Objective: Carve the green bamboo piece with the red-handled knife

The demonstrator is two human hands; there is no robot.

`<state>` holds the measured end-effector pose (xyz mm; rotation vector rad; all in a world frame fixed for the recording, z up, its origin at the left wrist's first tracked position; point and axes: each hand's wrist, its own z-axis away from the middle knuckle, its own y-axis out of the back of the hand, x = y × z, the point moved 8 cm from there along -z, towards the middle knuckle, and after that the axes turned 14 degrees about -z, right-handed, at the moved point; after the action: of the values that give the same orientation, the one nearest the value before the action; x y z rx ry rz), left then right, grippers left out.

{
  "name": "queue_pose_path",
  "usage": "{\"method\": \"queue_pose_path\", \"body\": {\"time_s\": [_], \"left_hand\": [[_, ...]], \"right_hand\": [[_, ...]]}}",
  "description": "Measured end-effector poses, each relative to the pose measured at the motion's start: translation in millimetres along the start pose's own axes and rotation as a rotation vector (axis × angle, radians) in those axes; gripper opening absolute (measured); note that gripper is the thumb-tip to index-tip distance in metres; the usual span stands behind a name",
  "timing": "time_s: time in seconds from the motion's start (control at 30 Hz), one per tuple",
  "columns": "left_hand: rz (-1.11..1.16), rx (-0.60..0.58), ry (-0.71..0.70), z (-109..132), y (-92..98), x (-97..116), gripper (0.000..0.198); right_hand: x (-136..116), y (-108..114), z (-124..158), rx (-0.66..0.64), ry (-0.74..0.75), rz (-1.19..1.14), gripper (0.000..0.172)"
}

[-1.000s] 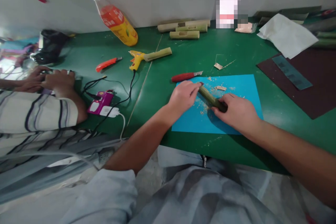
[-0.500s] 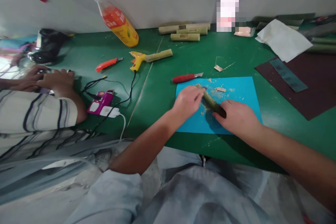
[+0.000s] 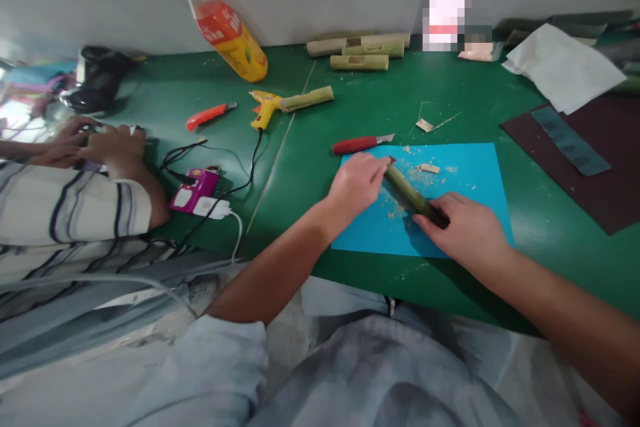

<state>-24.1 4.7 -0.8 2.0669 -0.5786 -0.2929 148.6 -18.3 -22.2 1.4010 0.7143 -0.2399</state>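
Note:
A green bamboo tube [image 3: 411, 191] slants over the blue sheet [image 3: 370, 237], its near end toward my right. My right hand [image 3: 467, 223] is closed around that near end, thumb below. At the far end, my left hand [image 3: 356, 181] is closed with its fingertips against the tube. A small dark brown edge, looking like a piece of sandpaper [image 3: 391, 160], pokes out from those fingertips; most of it is hidden. Fine dust and a wooden chip [image 3: 429, 168] lie on the sheet. Beyond my left hand rests a red-handled knife [image 3: 361, 144].
A yellow glue gun [image 3: 265, 110], orange cutter [image 3: 210, 116] and juice bottle [image 3: 233, 43] stand left. Cut bamboo tubes [image 3: 359, 63] line the wall. A dark brown sheet [image 3: 595, 197] lies right. Left, a co-worker's arm [image 3: 135, 193] rests near a purple power adapter [image 3: 195, 191].
The view has shifted slightly, moving most table items rightward. My left hand has slid a little back from the tube, showing more of its length. My right hand keeps its hold.

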Motion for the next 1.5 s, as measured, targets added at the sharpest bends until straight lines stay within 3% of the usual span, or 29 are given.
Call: {"method": "queue_pose_path", "body": {"time_s": [0.03,0.17,0.3,0.4,0.47,0.57,0.67,0.73,0.8,0.83,0.97,1.07,1.2,1.33,1.37,1.43,1.5], "left_hand": [[-0.009,0.006,0.029,0,0.7,-1,0.037],[0.065,-0.062,-0.204,5,-2.3,21,0.039],[0.003,0.023,0.011,5,3.5,-3,0.039],[0.032,-0.104,-0.142,9,-8.1,10,0.041],[0.084,-0.153,-0.168,10,-12.6,12,0.041],[0.039,-0.063,0.010,5,-7.4,-4,0.041],[0.081,-0.087,-0.162,5,-9.3,8,0.039],[0.083,-0.075,-0.204,5,-7.8,10,0.038],[0.024,0.004,-0.032,3,-1.4,-5,0.039],[0.021,0.030,-0.014,3,1.2,-6,0.038],[0.113,-0.043,-0.230,6,-2.8,14,0.040],[0.052,-0.004,-0.035,4,-2.8,-2,0.042],[0.068,-0.085,-0.209,5,-10.1,12,0.040],[0.015,-0.022,-0.021,2,-2.7,-5,0.041],[0.021,-0.035,-0.042,3,-3.2,-3,0.041],[0.088,-0.134,-0.220,7,-10.1,13,0.039],[0.121,-0.153,-0.235,8,-11.9,15,0.037]], "right_hand": [[0,0,0,0.009,0.007,-0.003,0.026],[-2,-2,1,0.006,0.036,0.007,0.025],[-3,-2,0,0.024,0.037,0.006,0.026],[-2,-3,-1,0.017,0.034,0.017,0.027],[-2,-2,-2,0.018,0.027,0.012,0.027],[-2,-1,-1,0.018,0.012,-0.002,0.027],[-2,-1,-1,0.009,0.009,0.000,0.026],[-2,-1,-1,0.010,0.012,-0.006,0.026],[-1,-1,0,0.021,0.011,-0.009,0.026],[-1,-1,0,0.025,0.014,-0.008,0.027],[-2,-1,0,0.016,0.044,-0.003,0.027],[-1,0,0,0.028,0.037,-0.015,0.027],[-2,0,0,0.028,0.040,-0.016,0.024],[-1,0,0,0.017,0.017,-0.023,0.026],[-1,-1,0,0.010,0.014,-0.014,0.026],[-1,-2,0,-0.001,0.016,0.001,0.024],[-1,-2,0,0.008,0.024,-0.003,0.024]]}}
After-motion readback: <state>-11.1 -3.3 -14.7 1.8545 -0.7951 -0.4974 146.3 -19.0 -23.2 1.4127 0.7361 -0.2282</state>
